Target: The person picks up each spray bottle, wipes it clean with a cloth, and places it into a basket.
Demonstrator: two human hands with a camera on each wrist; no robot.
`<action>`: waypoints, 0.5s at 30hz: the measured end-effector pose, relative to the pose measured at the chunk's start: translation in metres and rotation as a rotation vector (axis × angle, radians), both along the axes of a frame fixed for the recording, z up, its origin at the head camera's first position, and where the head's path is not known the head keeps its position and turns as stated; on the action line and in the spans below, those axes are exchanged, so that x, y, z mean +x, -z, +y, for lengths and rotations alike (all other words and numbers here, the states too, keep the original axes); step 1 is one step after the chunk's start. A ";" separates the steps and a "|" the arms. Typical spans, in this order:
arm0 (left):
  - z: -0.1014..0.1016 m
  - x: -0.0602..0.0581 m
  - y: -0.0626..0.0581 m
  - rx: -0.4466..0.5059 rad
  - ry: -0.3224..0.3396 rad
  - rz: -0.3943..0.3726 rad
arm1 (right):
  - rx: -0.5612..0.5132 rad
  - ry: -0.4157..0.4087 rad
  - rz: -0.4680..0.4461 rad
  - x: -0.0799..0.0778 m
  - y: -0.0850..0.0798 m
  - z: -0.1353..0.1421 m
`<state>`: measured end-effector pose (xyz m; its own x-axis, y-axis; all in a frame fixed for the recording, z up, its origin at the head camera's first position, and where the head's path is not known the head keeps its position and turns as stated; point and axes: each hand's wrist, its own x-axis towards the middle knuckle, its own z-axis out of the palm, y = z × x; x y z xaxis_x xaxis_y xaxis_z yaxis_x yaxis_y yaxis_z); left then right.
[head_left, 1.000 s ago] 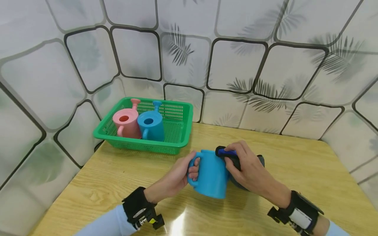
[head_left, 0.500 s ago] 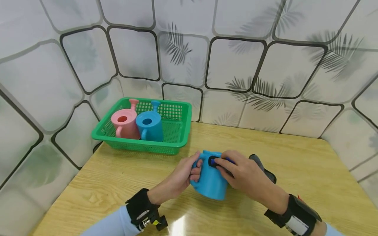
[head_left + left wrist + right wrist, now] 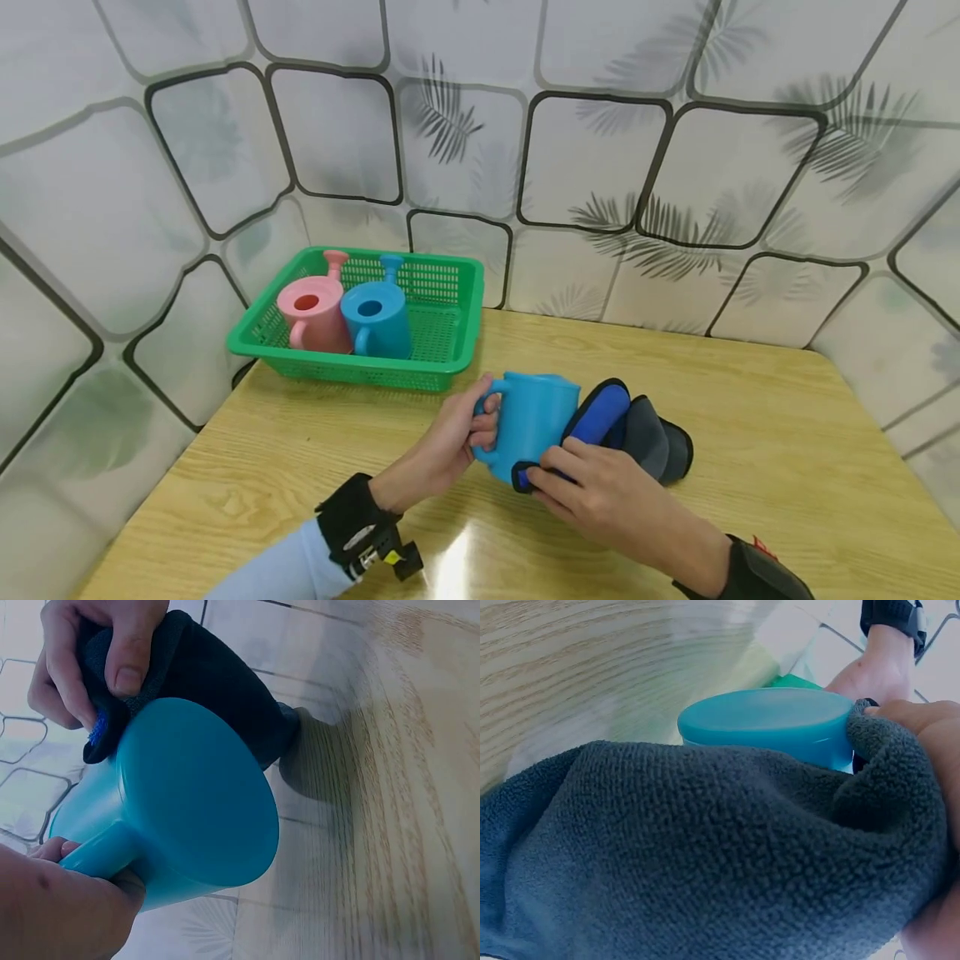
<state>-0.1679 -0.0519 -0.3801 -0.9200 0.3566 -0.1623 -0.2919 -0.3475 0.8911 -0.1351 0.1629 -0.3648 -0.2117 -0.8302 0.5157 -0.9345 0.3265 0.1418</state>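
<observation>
My left hand (image 3: 459, 433) grips the handle of a blue watering can (image 3: 531, 421), matching the one in the basket. The can is held tilted over the table, its flat base facing the left wrist camera; its spout side is hidden behind the cloth. A grey and blue cloth (image 3: 651, 442) with black edging is bunched in my right hand (image 3: 600, 492), whose fingers press a fold of it on the can's side near the base. In the right wrist view the grey towelling (image 3: 705, 840) covers much of the can (image 3: 772, 720).
A green basket (image 3: 352, 367) stands at the back left, holding a pink watering can (image 3: 318, 312) and another blue watering can (image 3: 382, 325). Patterned wall covering (image 3: 600, 158) rises behind the wooden table (image 3: 750, 433).
My right hand and the cloth have slid from near the can's top down to its base, and more blue cloth shows. The left hand keeps its grip as the can's tilt shifts slightly.
</observation>
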 end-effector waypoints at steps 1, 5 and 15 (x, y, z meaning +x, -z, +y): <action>-0.001 0.000 0.000 0.003 0.004 0.002 | -0.001 -0.003 0.005 0.000 0.000 0.000; -0.002 0.000 0.001 0.002 0.025 0.024 | -0.002 0.007 0.011 0.000 0.000 -0.001; -0.003 0.007 0.000 -0.085 0.077 0.068 | -0.072 0.125 0.038 -0.005 -0.010 0.003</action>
<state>-0.1605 -0.0545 -0.3803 -0.9005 0.4138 -0.1337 -0.2530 -0.2485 0.9350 -0.1404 0.1654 -0.3548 -0.2907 -0.7592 0.5823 -0.8801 0.4510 0.1486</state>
